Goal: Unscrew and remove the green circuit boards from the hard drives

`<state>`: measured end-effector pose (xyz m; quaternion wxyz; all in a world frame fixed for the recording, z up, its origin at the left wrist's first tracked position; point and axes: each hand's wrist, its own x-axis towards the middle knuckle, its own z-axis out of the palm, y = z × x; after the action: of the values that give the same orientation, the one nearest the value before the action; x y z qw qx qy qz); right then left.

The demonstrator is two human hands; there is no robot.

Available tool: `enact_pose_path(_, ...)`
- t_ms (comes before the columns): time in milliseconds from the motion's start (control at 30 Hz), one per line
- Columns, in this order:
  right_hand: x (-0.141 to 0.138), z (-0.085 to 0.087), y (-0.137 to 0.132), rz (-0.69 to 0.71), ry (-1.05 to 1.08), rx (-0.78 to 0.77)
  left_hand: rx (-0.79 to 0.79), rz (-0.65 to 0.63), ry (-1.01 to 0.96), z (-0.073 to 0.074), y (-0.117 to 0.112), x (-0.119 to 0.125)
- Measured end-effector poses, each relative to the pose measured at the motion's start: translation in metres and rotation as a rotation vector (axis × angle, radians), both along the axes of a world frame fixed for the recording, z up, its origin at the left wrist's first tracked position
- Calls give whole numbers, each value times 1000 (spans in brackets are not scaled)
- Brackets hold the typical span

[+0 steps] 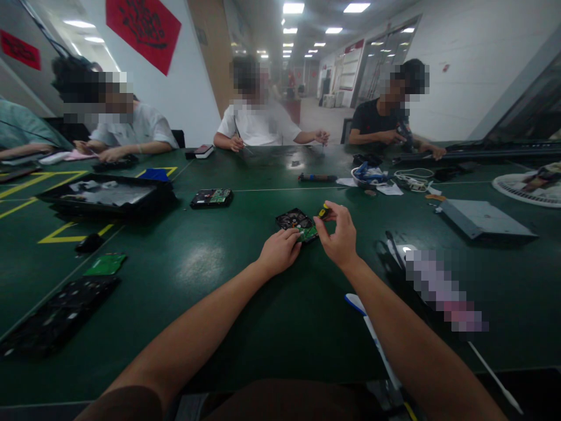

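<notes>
Ahead of me on the green table lies a black, square-framed device point(293, 218) with a rounded inner part. A small green circuit board point(309, 234) sits at its near right edge. My left hand point(280, 250) is closed on the near side of this device, fingertips at the board. A short yellow-and-black handle, seemingly a screwdriver point(324, 211), is pinched between the thumb and fingers of my right hand point(338, 237), just above the board's right end. Whether its tip touches anything is too small to tell.
Left of my hands are a black unit with a green board point(211, 198), a large black tray point(109, 196), a loose green board point(106, 264) and black casings point(61, 313). To the right lie a grey metal box point(486, 219) and a bowl of cables point(370, 174). Several people sit opposite.
</notes>
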<state>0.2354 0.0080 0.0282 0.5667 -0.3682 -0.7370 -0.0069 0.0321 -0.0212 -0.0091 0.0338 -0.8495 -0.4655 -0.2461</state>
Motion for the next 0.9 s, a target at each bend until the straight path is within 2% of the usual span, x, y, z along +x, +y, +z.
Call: enact_pose_path(900, 1, 2, 0, 19, 14, -6, -15, 0, 4, 0, 0, 0)
